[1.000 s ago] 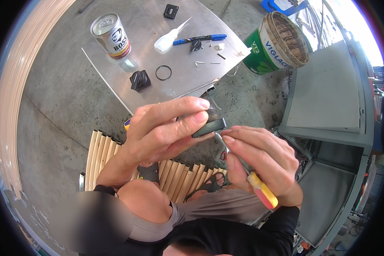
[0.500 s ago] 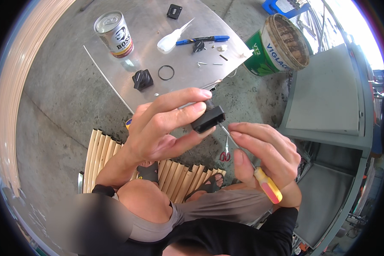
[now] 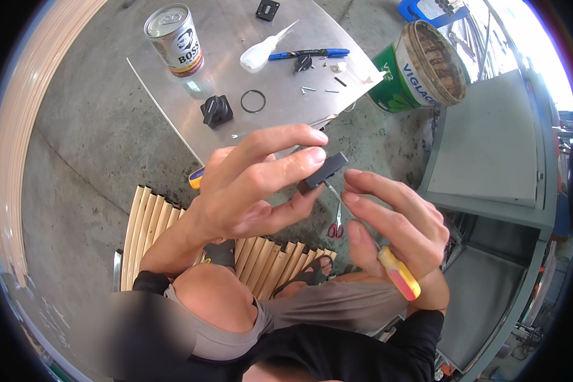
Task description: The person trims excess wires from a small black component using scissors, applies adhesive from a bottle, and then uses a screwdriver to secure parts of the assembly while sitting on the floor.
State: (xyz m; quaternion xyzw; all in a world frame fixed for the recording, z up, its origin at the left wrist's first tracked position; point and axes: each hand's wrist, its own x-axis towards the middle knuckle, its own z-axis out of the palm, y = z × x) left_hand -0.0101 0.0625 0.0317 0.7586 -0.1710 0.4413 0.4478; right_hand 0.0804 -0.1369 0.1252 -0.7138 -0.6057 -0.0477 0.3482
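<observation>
Between the fingertips and thumb of my left hand (image 3: pixel 254 181) is a small black plastic block (image 3: pixel 323 174), held above the floor just past the table's near corner. A screwdriver (image 3: pixel 398 272) with a yellow and red handle is in my right hand (image 3: pixel 398 223). Its thin shaft slants up to the left, and the tip meets the underside of the block. Whether the tip sits in a screw or slot is too small to tell. On the metal table (image 3: pixel 172 118) beyond my left hand are a black rotary knob piece (image 3: pixel 217 111) and a thin black ring (image 3: pixel 253 100).
On the table also stand a drink can (image 3: pixel 174 41), a white nozzle bottle (image 3: pixel 259 56), a blue marker (image 3: pixel 312 54) and several small screws. Red-handled scissors (image 3: pixel 336 227) lie below my hands. A green and white bucket (image 3: pixel 388 79) and grey metal cabinet (image 3: pixel 484 149) are at right.
The black block has tilted in my left fingers and shifted slightly right, so its threaded part no longer shows. The screwdriver stays against it. The view has shifted a little.
</observation>
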